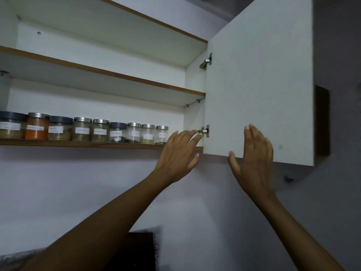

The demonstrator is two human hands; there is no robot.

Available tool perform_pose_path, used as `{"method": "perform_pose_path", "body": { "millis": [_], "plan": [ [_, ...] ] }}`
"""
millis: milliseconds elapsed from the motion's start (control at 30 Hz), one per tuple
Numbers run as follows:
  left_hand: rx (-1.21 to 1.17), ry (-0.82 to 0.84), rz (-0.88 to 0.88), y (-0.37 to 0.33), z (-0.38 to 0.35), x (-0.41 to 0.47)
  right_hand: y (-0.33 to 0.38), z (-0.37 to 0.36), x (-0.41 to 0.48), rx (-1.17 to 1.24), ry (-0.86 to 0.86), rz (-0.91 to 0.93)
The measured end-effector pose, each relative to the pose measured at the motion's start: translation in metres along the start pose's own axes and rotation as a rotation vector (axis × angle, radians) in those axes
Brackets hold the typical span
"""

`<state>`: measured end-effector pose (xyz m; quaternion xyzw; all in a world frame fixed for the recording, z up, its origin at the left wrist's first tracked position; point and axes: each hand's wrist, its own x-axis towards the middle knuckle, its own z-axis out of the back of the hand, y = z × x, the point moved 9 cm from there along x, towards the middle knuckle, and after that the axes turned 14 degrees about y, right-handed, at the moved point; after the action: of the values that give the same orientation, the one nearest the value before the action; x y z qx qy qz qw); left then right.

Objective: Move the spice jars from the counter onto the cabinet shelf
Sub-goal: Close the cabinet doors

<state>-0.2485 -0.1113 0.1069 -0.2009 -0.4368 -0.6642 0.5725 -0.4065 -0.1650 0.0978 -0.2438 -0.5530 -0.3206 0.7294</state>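
Note:
Several labelled glass spice jars (pixel 82 129) stand in a row along the cabinet's bottom shelf (pixel 78 144), from the far left to about the middle right. One holds orange powder (pixel 37 127). My left hand (pixel 178 156) is raised just right of the last jar, fingers straight and spread, holding nothing, its fingertips near the lower hinge. My right hand (pixel 254 157) lies flat with straight fingers against the inner face of the open white cabinet door (pixel 259 75), the thumb at the door's bottom edge.
An upper shelf (pixel 117 74) above the jars holds nothing that I can see. Two metal hinges (pixel 205 61) join the door to the cabinet side. A pale wall runs below the cabinet, with a dark object (pixel 140 249) at the bottom.

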Motion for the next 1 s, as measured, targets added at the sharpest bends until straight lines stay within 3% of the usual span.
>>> {"method": "perform_pose_path", "body": {
  "millis": [333,600,1000],
  "plan": [
    [-0.200,-0.035,-0.135,-0.121,0.018,0.061,-0.098,0.080,0.004,-0.143,-0.092,-0.171],
    [-0.309,0.213,-0.092,-0.175,-0.034,0.105,-0.150,0.053,0.013,0.031,0.037,-0.283],
    [-0.379,0.337,-0.047,-0.217,-0.073,0.148,-0.200,0.004,-0.005,0.553,0.257,-0.430]
  ]
}}
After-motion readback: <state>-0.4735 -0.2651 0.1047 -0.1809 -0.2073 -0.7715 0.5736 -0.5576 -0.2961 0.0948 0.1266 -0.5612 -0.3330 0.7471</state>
